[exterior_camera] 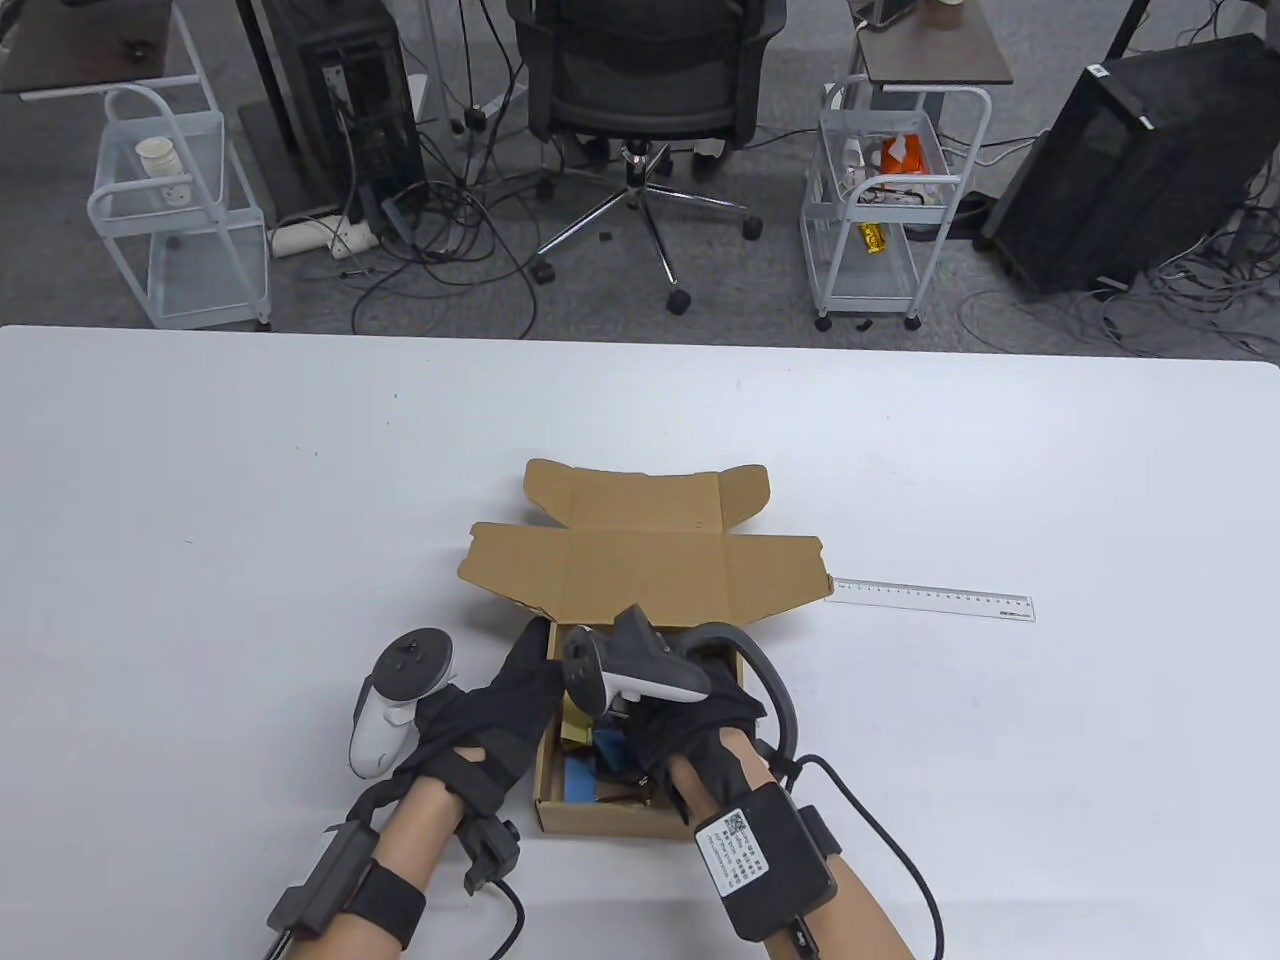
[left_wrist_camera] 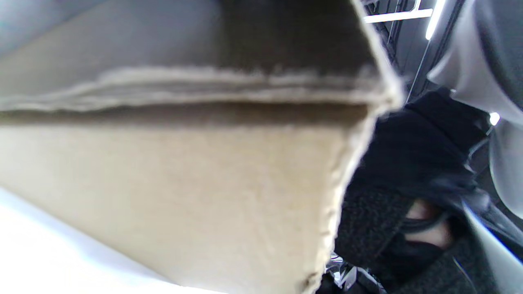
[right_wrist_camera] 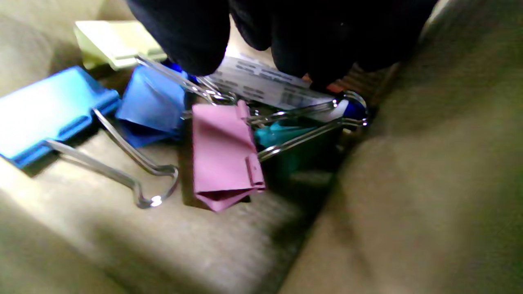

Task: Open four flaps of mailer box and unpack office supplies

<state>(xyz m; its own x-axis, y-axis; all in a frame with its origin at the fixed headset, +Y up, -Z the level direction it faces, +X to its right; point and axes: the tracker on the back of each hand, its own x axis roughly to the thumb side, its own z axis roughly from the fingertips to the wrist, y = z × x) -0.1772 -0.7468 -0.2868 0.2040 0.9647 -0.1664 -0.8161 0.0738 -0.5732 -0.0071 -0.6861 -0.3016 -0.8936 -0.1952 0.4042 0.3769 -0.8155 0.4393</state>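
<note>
The box [exterior_camera: 640, 560] is steadied at its left wall by the left hand [exterior_camera: 500, 715]; its grip cannot be told. Clips [right_wrist_camera: 222, 155] inside are reached by the right hand [exterior_camera: 690, 725], fingers [right_wrist_camera: 184, 36] bunched, pinch unclear.

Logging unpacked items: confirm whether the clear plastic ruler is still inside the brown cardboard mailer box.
No, the clear plastic ruler lies on the white table, right of the brown cardboard mailer box.

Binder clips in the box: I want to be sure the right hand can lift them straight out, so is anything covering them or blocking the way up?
Nothing visible does. The mailer box lid is folded back, and the right hand is already inside, fingertips just above the pink binder clip and blue binder clips. The clips' wire handles overlap, so several may lift together.
</note>
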